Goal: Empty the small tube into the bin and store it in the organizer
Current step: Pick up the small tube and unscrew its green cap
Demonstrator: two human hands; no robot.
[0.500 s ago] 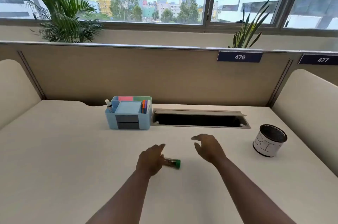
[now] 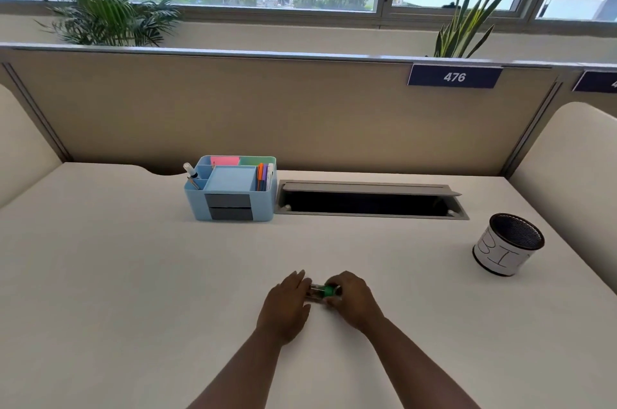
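Tabletop matt, smooth, cream laminate look. Tube clear glossy plastic with green plastic cap; organizer smooth pale-blue plastic. Bin black mesh, likely metal, wrapped in white paper; partition matt beige.

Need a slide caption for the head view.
Both hands grip the tube on the desk; bin right, organizer behind.

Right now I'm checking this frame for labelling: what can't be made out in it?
- Head view: small tube contents, too small and covered by left hand and right hand.
- Bin interior: dark, hidden by its wall.
- Bin label: curves out of sight.
- Organizer drawers: shut.
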